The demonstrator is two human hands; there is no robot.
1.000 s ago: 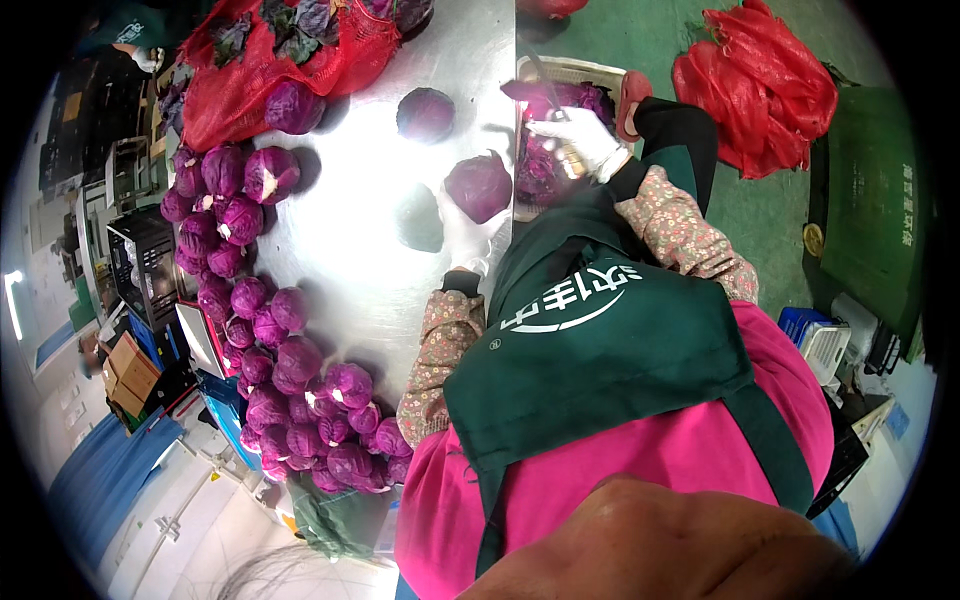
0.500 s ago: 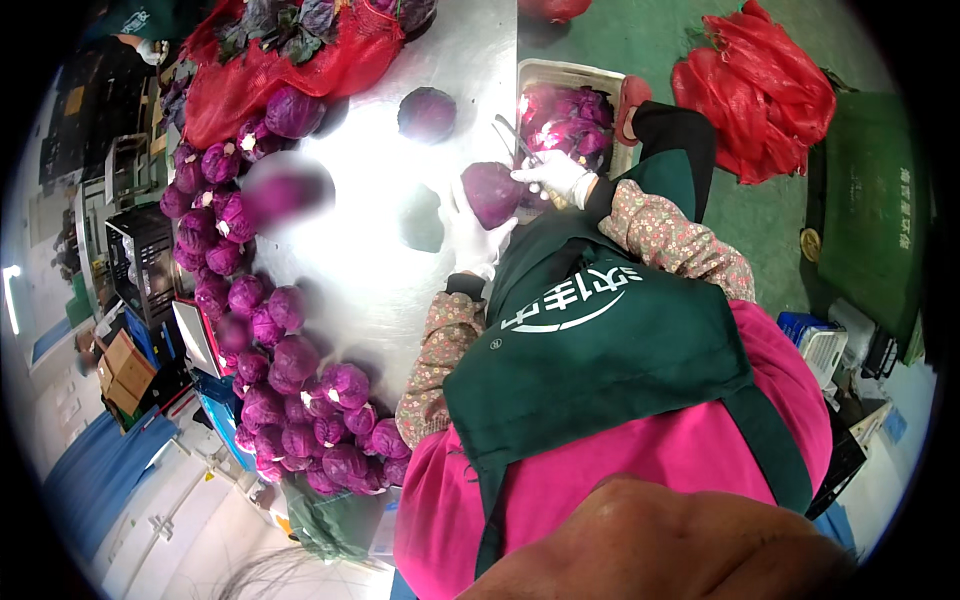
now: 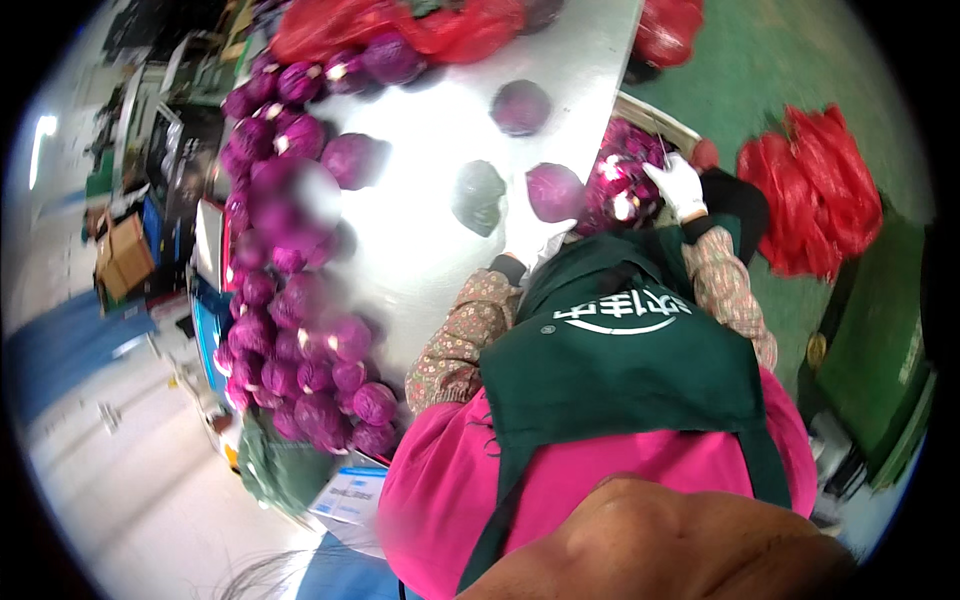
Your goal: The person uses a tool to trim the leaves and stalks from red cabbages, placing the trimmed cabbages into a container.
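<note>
In a white glove, my left hand cups a red cabbage at the table's right edge, fingers along its left side and thumb below. My right hand, also gloved, is over a pale crate of purple cabbage leaves. Its fingers are closed round a knife, of which only a thin strip of blade shows. A dark green leaf lies on the metal table left of my left hand. Beyond it sits another red cabbage.
Several red cabbages are heaped along the left side of the metal table. A red mesh sack lies at the far end. More red mesh sacks lie on the green floor at right. A cardboard box stands far left.
My right hand has moved right with the knife, away from the cabbage to over the crate. My left hand still holds the cabbage. The whole view has shifted and tilted.
</note>
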